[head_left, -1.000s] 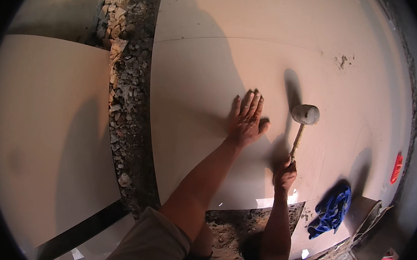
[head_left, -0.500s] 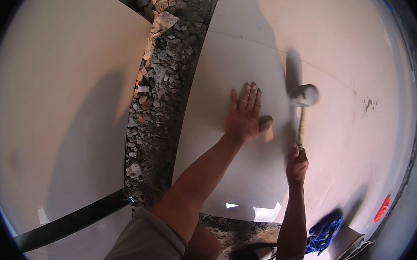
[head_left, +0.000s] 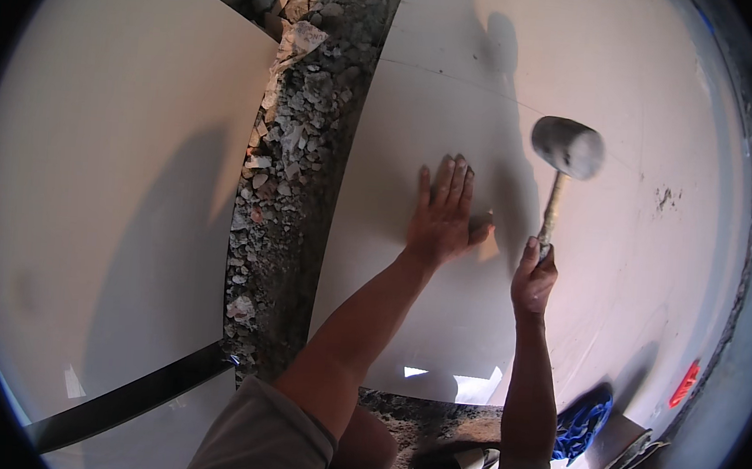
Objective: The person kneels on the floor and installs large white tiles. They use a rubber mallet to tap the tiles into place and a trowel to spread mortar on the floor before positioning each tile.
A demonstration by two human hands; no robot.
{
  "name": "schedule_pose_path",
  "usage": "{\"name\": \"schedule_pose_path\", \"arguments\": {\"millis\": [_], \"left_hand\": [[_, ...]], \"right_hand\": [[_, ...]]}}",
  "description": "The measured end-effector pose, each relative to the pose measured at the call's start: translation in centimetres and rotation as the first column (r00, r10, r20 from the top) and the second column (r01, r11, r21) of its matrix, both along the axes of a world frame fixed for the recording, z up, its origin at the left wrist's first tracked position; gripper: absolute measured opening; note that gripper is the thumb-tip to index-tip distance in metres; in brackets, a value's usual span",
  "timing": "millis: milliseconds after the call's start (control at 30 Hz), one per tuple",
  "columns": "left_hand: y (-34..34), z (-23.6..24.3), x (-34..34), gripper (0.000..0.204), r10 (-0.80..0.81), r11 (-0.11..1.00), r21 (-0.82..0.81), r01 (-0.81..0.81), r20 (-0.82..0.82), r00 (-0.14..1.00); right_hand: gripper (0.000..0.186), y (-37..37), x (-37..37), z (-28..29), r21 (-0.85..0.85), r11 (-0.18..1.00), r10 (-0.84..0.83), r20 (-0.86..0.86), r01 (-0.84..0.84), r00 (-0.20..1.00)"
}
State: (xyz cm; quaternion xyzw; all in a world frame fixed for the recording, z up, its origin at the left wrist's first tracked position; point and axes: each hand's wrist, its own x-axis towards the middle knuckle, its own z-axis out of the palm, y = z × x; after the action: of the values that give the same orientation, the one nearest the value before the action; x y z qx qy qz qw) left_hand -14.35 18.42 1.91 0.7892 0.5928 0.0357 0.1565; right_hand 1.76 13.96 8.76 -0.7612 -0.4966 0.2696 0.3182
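My left hand lies flat with fingers spread on a large pale floor tile. To its right, my right hand grips the light handle of a rubber mallet. The mallet's dark, dusty head is raised above the tile, and its shadow falls on the surface farther up. A thin joint line crosses the tiles beyond my left hand.
A strip of rubble separates this tile from another pale tile on the left. A dark bar lies at lower left. Blue cloth or bag and a red object lie at right, near the wall.
The mallet has risen off the tile and come nearer, with my right hand lifted slightly. Its shadow has moved away from the head. My left hand stays nearly in place.
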Motion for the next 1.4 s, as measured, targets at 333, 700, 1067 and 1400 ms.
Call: {"name": "schedule_pose_path", "arguments": {"millis": [333,700,1067,1400], "left_hand": [[-0.4,-0.6,0.3,0.092,0.013,0.998,0.062,-0.012,-0.015,1.0],[-1.4,0.2,3.1,0.086,0.244,0.969,0.064,-0.238,-0.116,0.963],[-18.3,4.7,8.0,0.093,0.11,0.919,-0.348,-0.186,-0.226,0.968],[-13.4,1.7,0.1,0.085,0.174,0.984,0.066,-0.166,-0.14,0.975]], "right_hand": [[0.052,-4.1,3.3,-3.5,-0.177,0.984,0.028,0.039,-0.02,0.999],[0.041,-4.1,5.6,-5.6,-0.191,0.981,-0.035,-0.302,-0.025,0.953],[0.055,-4.1,6.3,-9.6,-0.108,0.991,0.053,-0.273,-0.085,0.961],[0.044,-4.4,6.3,-6.6,-0.26,0.965,-0.087,-0.441,-0.035,0.893]]}}
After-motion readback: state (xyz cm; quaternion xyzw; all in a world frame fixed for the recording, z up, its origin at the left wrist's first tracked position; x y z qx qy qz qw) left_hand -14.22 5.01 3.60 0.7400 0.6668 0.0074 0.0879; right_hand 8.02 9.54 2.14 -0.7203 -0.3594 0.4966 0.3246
